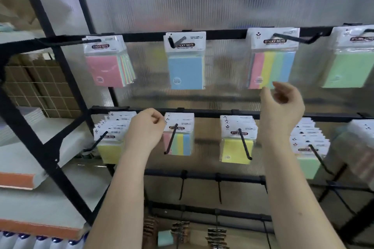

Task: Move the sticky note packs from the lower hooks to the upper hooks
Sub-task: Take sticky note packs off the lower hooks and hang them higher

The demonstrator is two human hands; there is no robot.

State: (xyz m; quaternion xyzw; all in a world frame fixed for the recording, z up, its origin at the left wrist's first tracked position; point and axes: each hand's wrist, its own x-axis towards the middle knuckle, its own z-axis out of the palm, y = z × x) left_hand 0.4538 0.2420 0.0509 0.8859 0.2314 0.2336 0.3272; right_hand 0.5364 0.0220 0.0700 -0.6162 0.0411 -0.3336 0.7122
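Note:
Sticky note packs hang from two black rails. On the upper hooks are a pink pack (pixel 109 62), a blue pack (pixel 185 62), a multicolour pack (pixel 273 60) and a green pack (pixel 352 58). On the lower hooks hang a yellow stack (pixel 110 139), a striped pack (pixel 179 137), a yellow pack (pixel 235 141) and a green stack (pixel 307 147). My left hand (pixel 145 127) has curled fingers at the striped pack's top left corner; whether it pinches the pack is unclear. My right hand (pixel 282 105) hangs loosely curled and holds nothing, just below the upper multicolour pack.
Long black hooks (pixel 244 143) stick out towards me from the lower rail (pixel 210 112). More blurred packs (pixel 360 147) hang at the far right. Shelves with orange-edged stacks (pixel 18 180) stand at the left. A lower rail carries brown items (pixel 180 230).

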